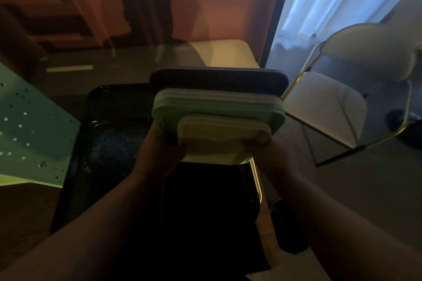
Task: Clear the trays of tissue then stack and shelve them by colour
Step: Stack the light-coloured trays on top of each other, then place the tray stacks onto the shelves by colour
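I hold a stack of trays up in front of me with both hands, tilted on edge. The stack shows a dark tray (219, 78) at the far side, pale green trays (217, 108) in the middle and cream trays (219, 137) nearest me. My left hand (159, 150) grips the stack's left side. My right hand (271, 155) grips its right side. Below the stack a large black tray (109, 143) lies on the table, its surface speckled. No tissue is visible.
A green perforated panel (29, 134) slants in at the left. A white chair with a thin metal frame (331, 107) stands at the right by a curtained window. A cream seat (226, 52) sits beyond the glass table (114, 57). The room is dim.
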Demonstrator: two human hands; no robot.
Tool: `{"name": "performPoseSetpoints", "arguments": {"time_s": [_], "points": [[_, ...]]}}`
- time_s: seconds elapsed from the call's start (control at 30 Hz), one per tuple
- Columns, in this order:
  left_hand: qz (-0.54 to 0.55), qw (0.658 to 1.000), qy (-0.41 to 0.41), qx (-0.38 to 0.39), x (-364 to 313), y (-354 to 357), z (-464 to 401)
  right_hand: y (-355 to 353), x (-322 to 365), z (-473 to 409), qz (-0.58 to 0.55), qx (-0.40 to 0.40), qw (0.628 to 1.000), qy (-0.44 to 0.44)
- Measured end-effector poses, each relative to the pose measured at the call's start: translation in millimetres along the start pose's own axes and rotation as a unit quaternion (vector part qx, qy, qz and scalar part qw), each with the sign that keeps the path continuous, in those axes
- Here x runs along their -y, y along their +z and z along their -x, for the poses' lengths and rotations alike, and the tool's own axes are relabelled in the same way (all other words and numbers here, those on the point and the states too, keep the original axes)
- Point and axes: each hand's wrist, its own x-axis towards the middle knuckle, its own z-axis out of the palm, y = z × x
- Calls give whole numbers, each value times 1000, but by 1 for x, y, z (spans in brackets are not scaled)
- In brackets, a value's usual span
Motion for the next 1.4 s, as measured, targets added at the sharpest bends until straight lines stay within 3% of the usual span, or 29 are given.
{"name": "performPoseSetpoints", "arguments": {"time_s": [0.1,0.2,0.47,0.6,0.77,0.97,1.2,1.3,1.4], "points": [[45,999,-13,-7,0,-1,2,4,10,6,15,-11,1000,-16],[66,998,-23,-5,2,-1,3,10,12,9,66,-29,994,-88],[54,996,68,-20,6,1,7,7,-7,18,120,-38,987,-100],[-16,1000,12,11,17,-1,6,4,-12,18,138,-15,987,-84],[78,996,-23,30,11,-1,-1,9,0,15,128,-28,987,-90],[126,989,-81,22,14,-5,-24,5,20,-24,50,-40,998,20],[152,978,-126,-70,-37,-6,-36,4,72,-48,-92,-36,986,133],[147,967,-187,-93,-63,-18,-46,5,87,-48,-117,11,978,171],[171,946,-269,-64,-94,-34,-59,2,95,-60,-110,42,971,207]]}}
